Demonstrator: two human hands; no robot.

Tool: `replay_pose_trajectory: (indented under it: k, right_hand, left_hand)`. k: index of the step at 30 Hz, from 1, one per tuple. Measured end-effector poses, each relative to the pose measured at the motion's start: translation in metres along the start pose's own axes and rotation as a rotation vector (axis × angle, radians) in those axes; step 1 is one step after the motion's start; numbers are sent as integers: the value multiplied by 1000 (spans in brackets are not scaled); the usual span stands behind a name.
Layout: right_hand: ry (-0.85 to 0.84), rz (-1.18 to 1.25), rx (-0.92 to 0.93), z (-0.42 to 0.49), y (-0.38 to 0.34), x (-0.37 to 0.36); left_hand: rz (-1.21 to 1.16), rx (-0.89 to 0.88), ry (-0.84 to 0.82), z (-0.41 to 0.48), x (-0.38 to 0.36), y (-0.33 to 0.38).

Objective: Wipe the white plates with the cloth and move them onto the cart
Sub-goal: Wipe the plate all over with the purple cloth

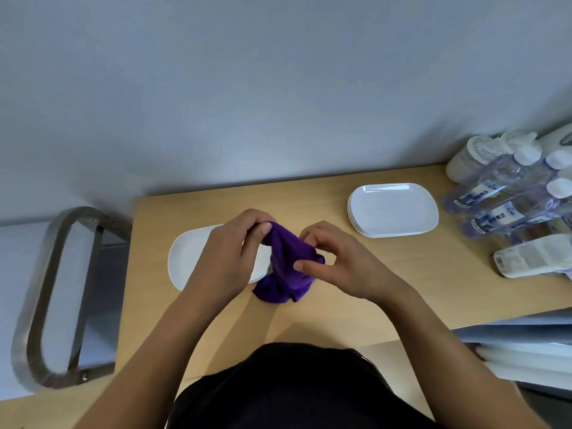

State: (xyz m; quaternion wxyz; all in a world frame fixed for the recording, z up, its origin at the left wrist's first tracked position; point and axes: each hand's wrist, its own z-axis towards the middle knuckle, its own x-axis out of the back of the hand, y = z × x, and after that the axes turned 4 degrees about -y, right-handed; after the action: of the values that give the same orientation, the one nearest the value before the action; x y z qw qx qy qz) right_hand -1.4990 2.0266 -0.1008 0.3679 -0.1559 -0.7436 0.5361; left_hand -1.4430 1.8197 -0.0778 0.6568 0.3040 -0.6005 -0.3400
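Purple cloth (288,267) is bunched at the centre of the bench (340,320): soft, limp, light. Left hand (229,252) grip pinches its 12 o'clock end; right hand (334,267) grip pinches the 3 o'clock fold. Single white plate (192,258) lies at 9 o'clock, partly under the left hand. Plate stack (393,209) sits at 2 o'clock. Plates are probably stiff, slick and breakable, so take them by the rim. Cart (40,289) stands off the bench, 9 o'clock.

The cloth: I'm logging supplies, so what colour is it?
Solid purple cloth, best seen in the head view.
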Motion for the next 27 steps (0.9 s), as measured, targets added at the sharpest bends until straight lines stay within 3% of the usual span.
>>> replay_pose_trajectory:
  k: [6, 11, 17, 20, 24, 27]
  right_hand:
    - [202, 259, -52, 1, -16, -11]
    - [319, 348, -47, 10, -34, -23]
    - [513, 411, -91, 16, -41, -26]
    - [590, 303, -70, 15, -37, -29]
    - [584, -248, 110, 18, -18, -43]
    - [499, -144, 148, 15, -12, -60]
  left_hand:
    - [109, 61, 94, 1, 5, -23]
    - [-74, 92, -159, -4, 3, -13]
    - [-241, 171, -230, -2, 3, -18]
    - [-280, 174, -151, -2, 4, -17]
    - [-354, 179, -66, -4, 10, -20]
    - [-391, 214, -21, -4, 19, -26]
